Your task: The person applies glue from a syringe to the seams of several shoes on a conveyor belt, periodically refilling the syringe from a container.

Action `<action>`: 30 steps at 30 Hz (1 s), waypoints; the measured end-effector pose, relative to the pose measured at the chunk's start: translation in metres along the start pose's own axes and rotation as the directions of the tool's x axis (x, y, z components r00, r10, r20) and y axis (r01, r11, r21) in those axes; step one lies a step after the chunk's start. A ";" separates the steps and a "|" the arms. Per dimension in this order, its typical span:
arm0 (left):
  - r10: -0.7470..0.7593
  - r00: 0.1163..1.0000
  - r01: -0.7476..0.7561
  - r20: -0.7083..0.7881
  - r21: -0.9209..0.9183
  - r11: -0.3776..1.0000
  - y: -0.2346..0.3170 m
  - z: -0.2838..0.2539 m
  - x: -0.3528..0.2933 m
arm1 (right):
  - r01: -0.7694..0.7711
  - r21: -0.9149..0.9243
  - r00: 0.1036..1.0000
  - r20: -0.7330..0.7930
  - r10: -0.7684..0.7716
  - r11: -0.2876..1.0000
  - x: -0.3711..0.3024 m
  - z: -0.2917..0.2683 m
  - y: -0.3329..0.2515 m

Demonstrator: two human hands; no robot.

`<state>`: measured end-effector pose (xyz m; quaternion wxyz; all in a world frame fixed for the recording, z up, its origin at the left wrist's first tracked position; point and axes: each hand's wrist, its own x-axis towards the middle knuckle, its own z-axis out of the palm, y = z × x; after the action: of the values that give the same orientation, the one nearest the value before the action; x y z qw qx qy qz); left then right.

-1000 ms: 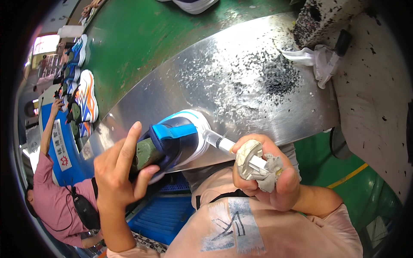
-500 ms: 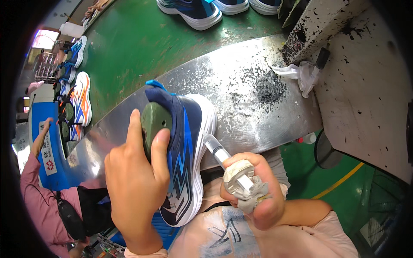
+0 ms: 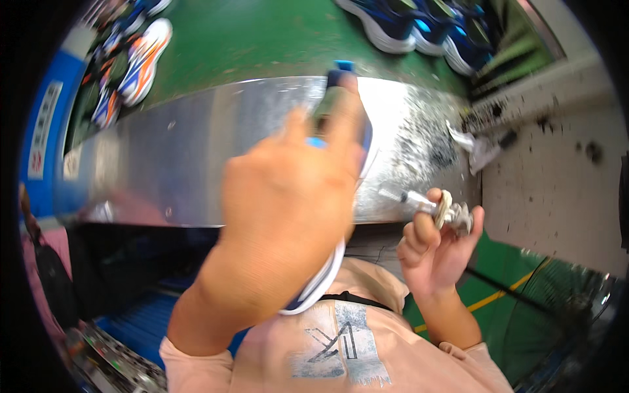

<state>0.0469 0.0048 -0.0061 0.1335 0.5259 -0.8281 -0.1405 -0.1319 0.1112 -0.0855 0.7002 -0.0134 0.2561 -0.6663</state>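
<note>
Your left hand [image 3: 288, 190] sits mid-frame, blurred, reaching from seven o'clock; its fingers are gripping the shoe [image 3: 366, 136] at the green last [image 3: 325, 105] in its opening, though exact fingertip contact cannot be read. Shoe: dark blue upper, white sole, largely hidden behind that hand; heel end with blue tab just past twelve o'clock, other end at six, near your shirt front. Upper part lies over the metal plate [image 3: 164, 144]; whether it touches cannot be told. Your right hand [image 3: 432, 259], at four o'clock, has its fingers curled around a clear syringe [image 3: 422, 204] with pale wrapping at its rear; tip points to ten o'clock, toward the shoe and apart from it. Surroundings: crumpled white cloth [image 3: 483, 154] between two and three o'clock; row of navy shoes [image 3: 419, 29] at one; orange-and-white shoe [image 3: 145, 62] at ten, on the green tabletop [image 3: 262, 46].
</note>
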 end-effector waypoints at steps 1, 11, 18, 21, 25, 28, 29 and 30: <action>0.133 0.990 -0.135 -0.037 -0.060 0.989 -0.005 0.001 -0.006 | -0.058 0.123 0.998 0.002 0.058 0.991 0.011 -0.005 -0.004; 0.544 0.752 -0.557 -0.373 0.083 0.826 -0.128 -0.015 -0.078 | -0.589 -0.386 0.710 0.174 0.682 0.711 0.117 0.100 0.039; 0.301 0.859 -0.252 -0.413 0.170 0.953 -0.117 0.020 -0.147 | -0.289 -0.921 0.696 -0.013 0.718 0.263 0.093 0.160 0.041; 0.268 0.857 -0.206 -0.439 0.184 0.961 -0.112 0.033 -0.150 | -0.334 -0.906 0.702 -0.056 0.710 0.259 0.077 0.158 0.023; 0.291 0.855 -0.176 -0.429 0.289 0.941 -0.112 0.039 -0.157 | -0.458 -0.831 0.695 -0.113 0.710 0.316 0.060 0.149 -0.004; 0.298 0.849 -0.161 -0.436 0.324 0.932 -0.113 0.045 -0.161 | -0.450 -0.825 0.727 -0.117 0.676 0.341 0.048 0.143 -0.019; 0.298 0.852 -0.159 -0.430 0.330 0.930 -0.114 0.046 -0.162 | -0.442 -0.827 0.740 -0.117 0.662 0.348 0.043 0.142 -0.023; 0.299 0.855 -0.159 -0.424 0.334 0.929 -0.115 0.047 -0.162 | -0.436 -0.824 0.751 -0.110 0.651 0.363 0.039 0.139 -0.028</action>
<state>0.1920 0.1100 -0.1039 0.2674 0.4542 -0.8399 0.1292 -0.1060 0.0264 0.0316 0.8178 -0.3239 0.4348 -0.1931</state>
